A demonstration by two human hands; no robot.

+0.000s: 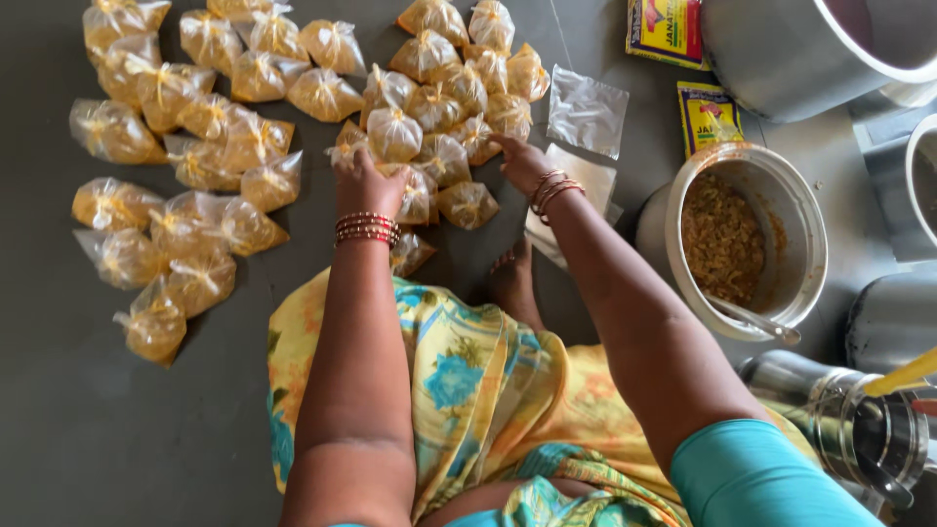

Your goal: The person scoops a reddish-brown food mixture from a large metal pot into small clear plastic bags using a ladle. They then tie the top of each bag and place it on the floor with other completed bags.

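Note:
Many small clear plastic bags of yellow-orange food, tied at the top, lie spread on the dark grey floor (117,429). My left hand (365,183) rests on a bag (348,146) at the near edge of the middle cluster, fingers curled over it. Beside it, my right hand (522,161) reaches into the same cluster, its fingertips touching a bag (477,139). Both wrists wear red and gold bangles. A filled bag (467,205) lies between the two hands.
A large metal pot (802,234) holding cooked food and a spoon stands to the right. Empty clear bags (587,112) lie beside it. Yellow packets (667,29), more steel vessels (795,54) and a steel canister (849,415) line the right side. My foot (509,283) rests below the bags.

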